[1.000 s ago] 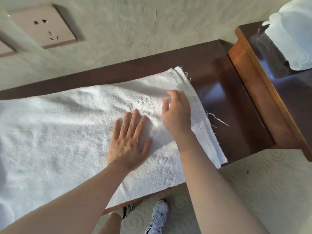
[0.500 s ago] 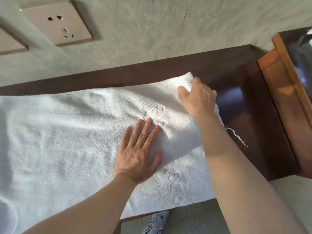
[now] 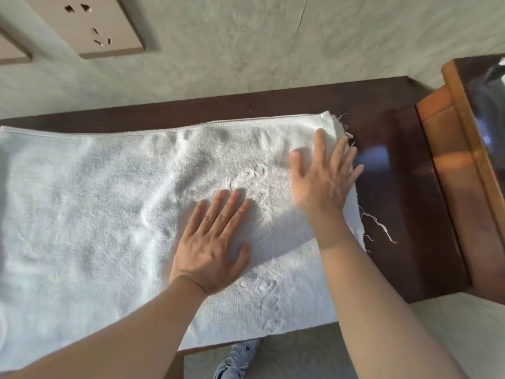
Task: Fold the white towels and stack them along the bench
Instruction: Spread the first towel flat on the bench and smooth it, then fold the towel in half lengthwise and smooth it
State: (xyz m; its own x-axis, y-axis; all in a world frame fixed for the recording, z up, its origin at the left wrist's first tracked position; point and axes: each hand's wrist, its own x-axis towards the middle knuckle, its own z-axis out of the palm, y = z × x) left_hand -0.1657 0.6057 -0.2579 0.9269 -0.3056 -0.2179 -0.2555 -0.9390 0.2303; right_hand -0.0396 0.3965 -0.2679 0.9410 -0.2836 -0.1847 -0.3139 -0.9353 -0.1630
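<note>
A white towel (image 3: pixel 103 214) with raised woven lettering lies spread flat along the dark wooden bench (image 3: pixel 396 187), covering most of it. My left hand (image 3: pixel 213 242) presses flat on the towel's middle, fingers straight and together. My right hand (image 3: pixel 325 176) lies flat near the towel's far right corner, fingers spread and reaching over the frayed right edge. Loose threads trail from that edge onto the bare wood.
A lighter brown cabinet (image 3: pixel 470 170) stands against the bench's right end, higher than the bench. The wall behind carries a socket plate (image 3: pixel 93 26). Pale patterned carpet (image 3: pixel 448 337) lies below, with my grey shoe (image 3: pixel 235 359) at the bench's front edge.
My right hand has opened from a curled hold at the towel's far right corner to lie flat with fingers spread. The left hand stays pressed on the towel. The view shifted left.
</note>
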